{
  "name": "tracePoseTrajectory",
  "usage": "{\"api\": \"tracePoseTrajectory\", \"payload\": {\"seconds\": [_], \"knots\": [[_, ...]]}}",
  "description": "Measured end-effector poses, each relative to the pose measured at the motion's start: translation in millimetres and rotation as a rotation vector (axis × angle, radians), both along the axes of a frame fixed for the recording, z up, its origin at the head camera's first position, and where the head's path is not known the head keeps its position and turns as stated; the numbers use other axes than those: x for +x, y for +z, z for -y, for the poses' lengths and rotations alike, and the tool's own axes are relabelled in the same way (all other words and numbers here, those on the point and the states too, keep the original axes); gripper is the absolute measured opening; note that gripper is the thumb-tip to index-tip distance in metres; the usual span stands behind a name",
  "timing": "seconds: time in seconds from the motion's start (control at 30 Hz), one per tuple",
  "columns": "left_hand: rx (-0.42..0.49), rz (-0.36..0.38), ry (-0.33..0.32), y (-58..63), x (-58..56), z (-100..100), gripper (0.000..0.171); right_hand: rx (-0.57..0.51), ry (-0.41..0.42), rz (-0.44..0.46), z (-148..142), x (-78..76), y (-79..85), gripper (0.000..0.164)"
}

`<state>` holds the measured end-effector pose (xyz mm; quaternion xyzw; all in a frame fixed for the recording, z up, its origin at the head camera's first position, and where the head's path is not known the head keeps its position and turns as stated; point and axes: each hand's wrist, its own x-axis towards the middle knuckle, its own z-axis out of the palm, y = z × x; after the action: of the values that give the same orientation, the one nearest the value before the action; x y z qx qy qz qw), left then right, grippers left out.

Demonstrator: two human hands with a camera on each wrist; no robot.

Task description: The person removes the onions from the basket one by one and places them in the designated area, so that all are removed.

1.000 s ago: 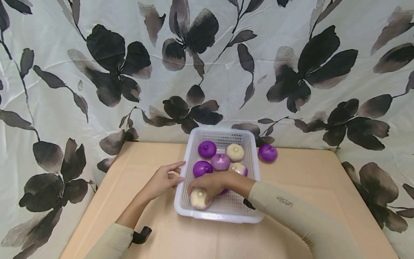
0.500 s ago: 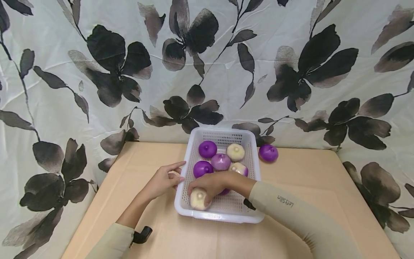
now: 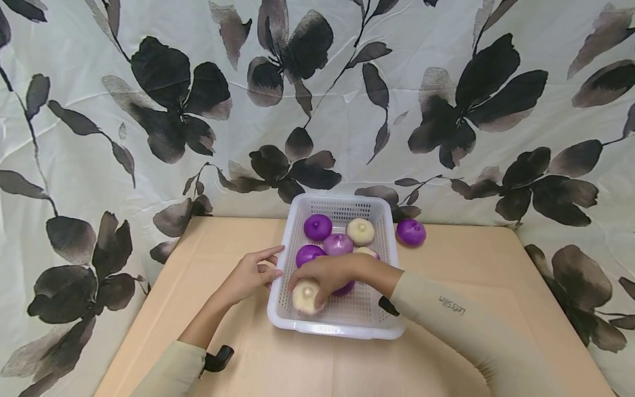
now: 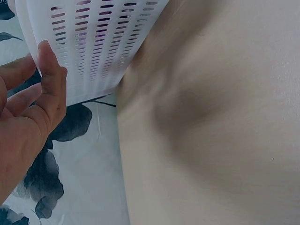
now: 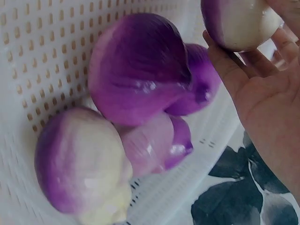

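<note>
In the head view my right hand (image 3: 322, 275) reaches into a white perforated plastic basket (image 3: 342, 332) and grips a pale onion (image 3: 305, 298) near its front left corner. The right wrist view shows this onion (image 5: 243, 23) as glossy, half cream and half purple, with the fingers curled round it. My left hand (image 3: 253, 275) is at the basket's left side, fingertips touching the rim and outer wall. Inside the basket sit several more onions: purple ones (image 3: 317, 227), a lighter purple one (image 3: 338, 244) and cream ones (image 3: 360, 231), some partly hidden by my right hand and forearm.
A purple onion (image 3: 410, 232) lies on the tan tabletop (image 3: 461, 286), just right of the basket's far end. Behind the table hangs a white cloth (image 3: 367, 127) with dark flowers. The table's far edge runs along it.
My right hand has lifted the pale onion slightly, moving it a little away from the basket's front wall. The left hand stays at the basket's side.
</note>
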<state>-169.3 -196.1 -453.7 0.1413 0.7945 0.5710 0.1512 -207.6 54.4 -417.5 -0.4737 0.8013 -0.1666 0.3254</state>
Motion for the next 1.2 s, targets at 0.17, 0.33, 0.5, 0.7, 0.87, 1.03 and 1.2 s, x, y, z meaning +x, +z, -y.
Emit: {"api": "tracePoseTrajectory", "payload": {"seconds": [0.17,0.33,0.5,0.7,0.87,1.03,1.2], "knots": [[-0.008,0.011,0.007,1.4,0.0,-1.1,0.062,-0.029,-0.062,0.015,-12.5,1.7,12.6,0.064],[-0.009,0.012,0.000,0.8,0.7,-0.8,0.062,-0.089,-0.133,0.058,-29.6,3.1,23.9,0.064],[-0.009,0.009,-0.010,0.5,1.4,-0.1,0.061,-0.125,-0.172,0.004,-49.1,3.3,32.5,0.063],[-0.003,0.006,-0.011,-0.2,1.3,0.4,0.061,-0.193,-0.269,0.036,-75.0,4.1,36.9,0.063],[0.014,0.009,-0.012,-1.3,1.2,0.5,0.062,-0.263,-0.340,0.057,-100.0,0.9,33.9,0.064],[0.016,0.004,-0.013,-1.0,0.8,-0.3,0.062,-0.330,-0.431,0.011,-125.9,-3.7,32.5,0.062],[0.011,-0.001,-0.014,-0.8,2.0,0.5,0.062,-0.401,-0.509,-0.076,-153.3,-6.3,26.5,0.061]]}}
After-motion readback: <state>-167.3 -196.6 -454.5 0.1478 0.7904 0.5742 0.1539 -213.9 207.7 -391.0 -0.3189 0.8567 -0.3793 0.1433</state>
